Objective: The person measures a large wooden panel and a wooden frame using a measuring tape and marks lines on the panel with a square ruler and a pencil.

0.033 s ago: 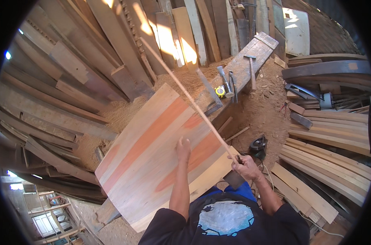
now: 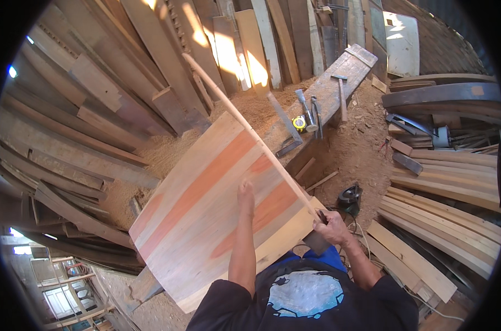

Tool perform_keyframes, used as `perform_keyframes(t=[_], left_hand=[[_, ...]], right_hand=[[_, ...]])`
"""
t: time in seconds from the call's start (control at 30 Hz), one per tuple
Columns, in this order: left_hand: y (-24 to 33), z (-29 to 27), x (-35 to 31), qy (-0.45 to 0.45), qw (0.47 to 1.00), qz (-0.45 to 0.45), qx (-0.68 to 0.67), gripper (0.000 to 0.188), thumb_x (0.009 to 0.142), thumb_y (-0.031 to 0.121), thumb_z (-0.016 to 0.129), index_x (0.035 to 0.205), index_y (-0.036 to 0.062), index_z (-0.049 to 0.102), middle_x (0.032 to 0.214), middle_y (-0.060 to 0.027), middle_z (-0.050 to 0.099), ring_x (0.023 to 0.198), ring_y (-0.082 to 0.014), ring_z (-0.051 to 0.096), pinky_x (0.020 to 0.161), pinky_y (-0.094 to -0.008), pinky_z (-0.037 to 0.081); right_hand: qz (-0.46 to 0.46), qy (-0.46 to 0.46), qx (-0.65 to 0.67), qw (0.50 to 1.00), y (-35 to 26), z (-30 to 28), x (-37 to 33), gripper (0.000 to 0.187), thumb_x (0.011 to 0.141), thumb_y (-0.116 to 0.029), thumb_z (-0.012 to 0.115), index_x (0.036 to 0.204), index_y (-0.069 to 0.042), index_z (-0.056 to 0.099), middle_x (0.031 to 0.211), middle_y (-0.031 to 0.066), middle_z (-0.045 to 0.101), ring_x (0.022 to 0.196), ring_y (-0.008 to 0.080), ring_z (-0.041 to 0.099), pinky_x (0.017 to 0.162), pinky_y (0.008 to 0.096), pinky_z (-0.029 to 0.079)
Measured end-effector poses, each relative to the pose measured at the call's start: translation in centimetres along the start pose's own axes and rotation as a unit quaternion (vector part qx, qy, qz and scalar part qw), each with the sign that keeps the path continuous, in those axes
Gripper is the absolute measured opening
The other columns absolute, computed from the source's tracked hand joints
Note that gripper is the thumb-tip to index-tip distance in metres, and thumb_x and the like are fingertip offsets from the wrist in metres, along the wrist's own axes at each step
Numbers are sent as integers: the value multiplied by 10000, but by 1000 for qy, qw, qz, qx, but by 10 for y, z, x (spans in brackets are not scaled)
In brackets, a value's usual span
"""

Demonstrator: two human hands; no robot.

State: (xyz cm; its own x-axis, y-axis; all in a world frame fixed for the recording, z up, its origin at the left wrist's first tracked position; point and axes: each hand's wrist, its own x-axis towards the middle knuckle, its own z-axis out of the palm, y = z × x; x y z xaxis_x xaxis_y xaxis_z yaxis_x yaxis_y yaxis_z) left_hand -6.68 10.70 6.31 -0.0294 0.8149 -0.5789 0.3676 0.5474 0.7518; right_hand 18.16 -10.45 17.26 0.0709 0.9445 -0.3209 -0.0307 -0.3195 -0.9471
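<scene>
A wide wooden panel [image 2: 206, 204] of pale boards with reddish bands lies at a slant in front of me. My left hand [image 2: 245, 196] is over its middle, fingers curled closed; whether they hold anything is hidden. A long thin wooden strip [image 2: 236, 115] runs along the panel's right edge and past its far corner. My right hand [image 2: 333, 227] is closed round the strip's near end at the panel's near right corner. Something dark [image 2: 321, 215] shows by its fingers, and a dark flat piece [image 2: 316, 243] lies just below; I cannot tell what they are.
Beyond the panel, a plank bench [image 2: 330, 91] carries a hammer [image 2: 341, 96], a metal square [image 2: 286, 129], a yellow tape measure [image 2: 299, 123] and other tools. A dark power tool [image 2: 349, 198] is on the ground. Stacked boards [image 2: 443, 218] fill the right side; planks [image 2: 101, 83] lean on the left.
The strip's far end has shifted slightly left and its wider side shows more. My left hand's fingers look more tightly curled. My right hand has hardly moved.
</scene>
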Motion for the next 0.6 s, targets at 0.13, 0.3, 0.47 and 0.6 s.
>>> perform_keyframes(t=[0.13, 0.3, 0.47, 0.6], left_hand=[[57, -33, 21, -149, 837, 53, -523, 454, 1087, 425, 473, 1362, 71, 540, 1310, -175, 648, 1120, -303, 626, 942, -497, 494], [84, -62, 37, -133, 797, 61, -586, 322, 1102, 394, 453, 1211, 128, 598, 1052, -85, 690, 883, -261, 638, 760, -420, 539], [65, -52, 38, -155, 773, 38, -614, 277, 1105, 335, 460, 1073, 123, 636, 874, -29, 669, 800, -212, 651, 685, -376, 561], [32, -50, 62, -89, 828, 22, -553, 190, 1084, 299, 528, 1075, 129, 612, 888, -18, 661, 810, -199, 653, 714, -400, 560]], right_hand=[[-162, 85, -297, 937, -10, 34, -12, 399, 784, -123, 756, 1126, 47, 642, 942, 197, 700, 817, 366, 665, 764, 419, 536], [-205, 80, -355, 909, -5, 55, -29, 412, 752, -101, 815, 1112, -1, 642, 953, 169, 689, 859, 362, 647, 760, 439, 521], [-183, 101, -327, 922, 14, 60, -36, 389, 779, -71, 793, 1129, -4, 638, 956, 170, 690, 863, 359, 650, 767, 442, 519], [-142, 113, -321, 930, 23, 64, -41, 407, 792, -86, 797, 1158, -12, 634, 941, 163, 688, 860, 349, 652, 768, 443, 517]])
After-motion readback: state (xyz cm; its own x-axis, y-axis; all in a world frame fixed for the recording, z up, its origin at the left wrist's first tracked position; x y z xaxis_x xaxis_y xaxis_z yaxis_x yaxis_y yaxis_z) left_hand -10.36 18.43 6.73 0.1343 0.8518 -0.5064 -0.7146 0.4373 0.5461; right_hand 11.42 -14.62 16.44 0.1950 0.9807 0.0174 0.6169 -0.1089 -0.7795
